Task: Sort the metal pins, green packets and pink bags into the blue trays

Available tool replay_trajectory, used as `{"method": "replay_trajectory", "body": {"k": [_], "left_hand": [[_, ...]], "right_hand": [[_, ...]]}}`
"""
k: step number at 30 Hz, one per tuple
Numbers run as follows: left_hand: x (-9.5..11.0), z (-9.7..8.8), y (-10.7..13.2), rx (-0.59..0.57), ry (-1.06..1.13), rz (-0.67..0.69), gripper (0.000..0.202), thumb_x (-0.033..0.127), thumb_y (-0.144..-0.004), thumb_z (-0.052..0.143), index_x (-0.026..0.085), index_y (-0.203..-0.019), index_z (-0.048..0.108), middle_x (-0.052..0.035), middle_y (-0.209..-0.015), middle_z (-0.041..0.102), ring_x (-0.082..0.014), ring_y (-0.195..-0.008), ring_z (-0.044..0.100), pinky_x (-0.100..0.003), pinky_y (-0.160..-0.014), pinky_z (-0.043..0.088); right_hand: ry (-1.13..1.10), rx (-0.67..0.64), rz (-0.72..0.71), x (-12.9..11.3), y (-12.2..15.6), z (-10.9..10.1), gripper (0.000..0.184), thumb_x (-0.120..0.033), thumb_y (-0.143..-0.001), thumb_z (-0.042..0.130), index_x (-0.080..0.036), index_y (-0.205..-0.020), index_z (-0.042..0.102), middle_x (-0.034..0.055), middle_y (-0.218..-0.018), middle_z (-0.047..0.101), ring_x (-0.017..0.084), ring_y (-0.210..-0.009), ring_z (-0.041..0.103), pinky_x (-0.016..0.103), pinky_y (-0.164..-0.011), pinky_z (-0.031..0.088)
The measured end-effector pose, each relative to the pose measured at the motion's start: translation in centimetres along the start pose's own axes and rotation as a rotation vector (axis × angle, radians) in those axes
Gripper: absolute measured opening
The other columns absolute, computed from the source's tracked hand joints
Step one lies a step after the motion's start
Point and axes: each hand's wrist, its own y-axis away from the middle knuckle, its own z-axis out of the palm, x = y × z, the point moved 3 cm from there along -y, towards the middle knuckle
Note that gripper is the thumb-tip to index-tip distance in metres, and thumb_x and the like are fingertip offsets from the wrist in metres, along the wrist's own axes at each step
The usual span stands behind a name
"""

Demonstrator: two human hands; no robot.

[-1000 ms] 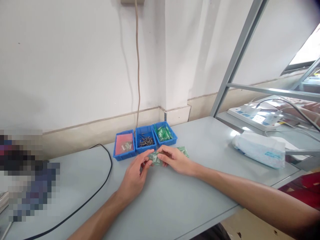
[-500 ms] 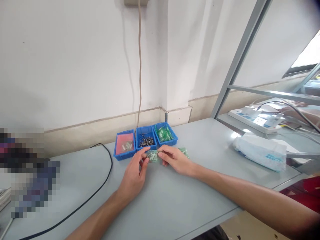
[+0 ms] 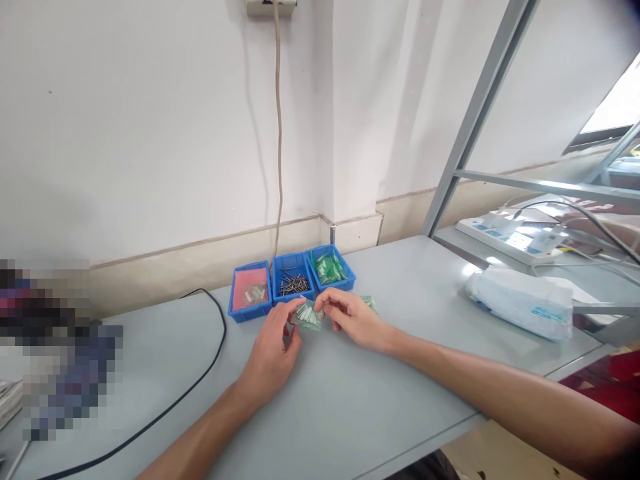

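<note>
A small clear plastic bag (image 3: 308,316) with short pale metallic pieces inside is held over the grey table, between my two hands. My left hand (image 3: 274,343) has its fingers at the bag's left edge, the thumb lower and a little apart from the index finger. At the bag's upper right edge, my right hand (image 3: 353,319) pinches with thumb and index finger. Partly hidden behind the right hand lies another greenish bag (image 3: 370,302). Just beyond are a blue bin of screws (image 3: 294,285) and a blue bin of green bags (image 3: 330,268).
A third blue bin (image 3: 250,310), at the left of the row, holds pink material and a small bag of parts. A black cable (image 3: 219,347) curves across the table's left side. To the right lie a white plastic package (image 3: 520,303), power strips (image 3: 505,233) and a metal frame (image 3: 473,127).
The small bag has tilted and shows more of its face. My left thumb has slid down away from its front, and my right fingers have shifted slightly along its upper edge.
</note>
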Motion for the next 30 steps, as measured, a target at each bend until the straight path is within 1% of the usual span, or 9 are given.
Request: {"method": "replay_trajectory", "body": {"k": [5,7,9,11,13,16,18,26,30], "left_hand": [[0.1,-0.3,-0.2,0.032,-0.076,0.008,0.035,0.030,-0.111,0.053,0.029,-0.145,0.061,-0.0078,-0.119,0.066,-0.0221,-0.096,0.060,-0.037,-0.087,0.052],[0.2,-0.4,-0.4,0.037,-0.078,0.011,0.029,0.034,-0.113,0.050,0.026,-0.133,0.069,-0.0076,-0.115,0.068,-0.0227,-0.098,0.061,-0.035,-0.085,0.052],[0.3,-0.5,-0.5,0.042,-0.081,0.004,0.028,0.037,-0.113,0.049,0.024,-0.117,0.073,-0.0067,-0.108,0.069,-0.0227,-0.097,0.062,-0.034,-0.083,0.051],[0.4,-0.6,-0.5,0.049,-0.087,0.001,0.030,0.039,-0.114,0.048,0.022,-0.105,0.072,-0.0057,-0.102,0.069,-0.0226,-0.094,0.061,-0.034,-0.081,0.049],[0.6,-0.7,-0.6,0.049,-0.088,0.012,0.032,0.038,-0.114,0.046,0.022,-0.099,0.070,-0.0052,-0.099,0.069,-0.0227,-0.094,0.061,-0.034,-0.083,0.048],[0.9,-0.6,-0.6,0.026,-0.078,0.043,0.034,0.036,-0.115,0.044,0.022,-0.094,0.067,-0.0047,-0.098,0.069,-0.0226,-0.094,0.060,-0.035,-0.087,0.047],[1.0,-0.6,-0.5,0.015,-0.073,0.059,0.036,0.035,-0.115,0.043,0.021,-0.092,0.066,-0.0047,-0.097,0.069,-0.0223,-0.092,0.059,-0.036,-0.088,0.046],[0.8,-0.2,-0.5,-0.056,-0.016,0.087,0.032,0.033,-0.115,0.042,0.021,-0.099,0.067,-0.0065,-0.103,0.069,-0.0228,-0.098,0.063,-0.035,-0.090,0.049],[0.5,-0.2,-0.6,-0.026,-0.026,0.051,0.031,0.035,-0.115,0.043,0.022,-0.094,0.063,-0.0047,-0.094,0.064,-0.0214,-0.089,0.060,-0.033,-0.083,0.048]], "right_hand": [[-0.075,-0.008,-0.010,0.3,-0.1,0.3,0.018,-0.020,-0.097,0.057,-0.024,-0.111,0.067,0.0000,-0.095,0.065,0.013,-0.067,0.057,0.027,-0.062,0.050],[-0.089,-0.013,-0.020,0.3,-0.1,0.4,0.015,-0.023,-0.098,0.060,-0.025,-0.111,0.066,0.0006,-0.094,0.066,0.015,-0.070,0.058,0.028,-0.063,0.051],[-0.062,-0.011,-0.023,0.3,-0.1,0.4,0.011,-0.027,-0.100,0.062,-0.025,-0.110,0.065,-0.0002,-0.089,0.064,0.016,-0.069,0.057,0.028,-0.062,0.050],[-0.009,-0.005,-0.018,0.2,0.0,0.4,0.009,-0.029,-0.101,0.063,-0.025,-0.109,0.066,-0.0014,-0.084,0.060,0.015,-0.066,0.054,0.029,-0.061,0.048],[0.040,0.009,-0.030,0.1,-0.1,0.2,0.009,-0.030,-0.102,0.063,-0.025,-0.109,0.066,-0.0009,-0.087,0.061,0.015,-0.065,0.053,0.030,-0.063,0.047],[0.106,0.040,-0.093,-0.3,0.0,0.0,0.007,-0.030,-0.102,0.063,-0.024,-0.104,0.066,0.0015,-0.100,0.062,0.015,-0.069,0.054,0.030,-0.066,0.047],[0.142,0.049,-0.128,-0.5,0.0,-0.1,0.006,-0.029,-0.102,0.064,-0.024,-0.100,0.066,0.0017,-0.103,0.061,0.014,-0.070,0.053,0.030,-0.068,0.046],[0.103,0.050,-0.079,-0.2,0.0,-0.1,0.008,-0.032,-0.103,0.063,-0.025,-0.101,0.065,-0.0001,-0.093,0.063,0.016,-0.070,0.053,0.029,-0.066,0.043],[0.097,0.036,-0.104,-0.5,0.1,0.1,0.013,-0.035,-0.103,0.063,-0.024,-0.096,0.063,-0.0015,-0.087,0.059,0.016,-0.071,0.048,0.029,-0.067,0.040]]}}
